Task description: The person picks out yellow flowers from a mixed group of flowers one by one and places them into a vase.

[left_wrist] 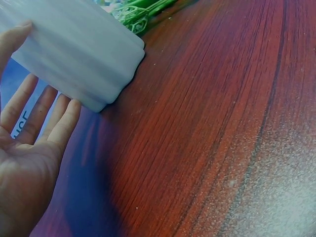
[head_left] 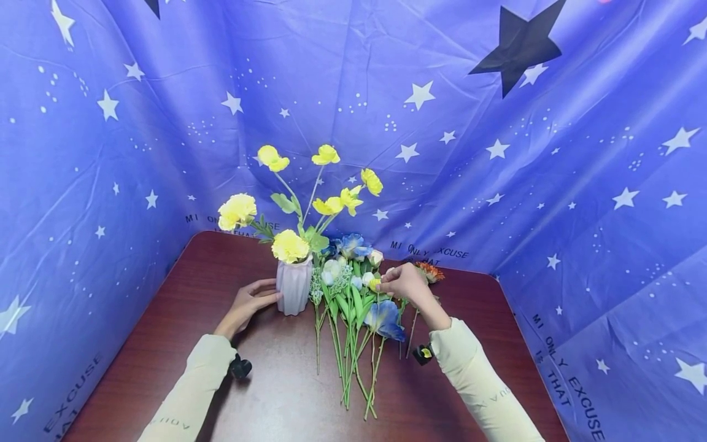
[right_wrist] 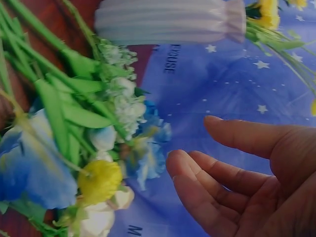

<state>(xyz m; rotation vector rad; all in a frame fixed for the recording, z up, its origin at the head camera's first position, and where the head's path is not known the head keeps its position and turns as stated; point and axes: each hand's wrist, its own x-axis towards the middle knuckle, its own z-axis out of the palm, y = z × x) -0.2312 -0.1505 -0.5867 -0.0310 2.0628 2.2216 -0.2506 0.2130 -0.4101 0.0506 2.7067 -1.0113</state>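
Note:
A pale ribbed vase (head_left: 294,287) stands upright on the table, with several yellow flowers (head_left: 290,246) rising from it. My left hand (head_left: 251,305) is at the vase's left side. In the left wrist view its thumb (left_wrist: 16,39) lies against the vase wall, while the fairly straight fingers reach along the lower side. My right hand (head_left: 407,283) hovers over the loose flowers right of the vase. Its thumb and fingers are apart with nothing between them in the right wrist view, near a small yellow flower (right_wrist: 100,181) and a blue flower (right_wrist: 148,148).
Loose green stems (head_left: 345,350) lie toward the table's front, below white buds and a large blue flower (head_left: 385,319). An orange flower (head_left: 431,272) lies beyond my right hand. Starred blue cloth (head_left: 353,123) hangs around the dark red table (head_left: 265,393).

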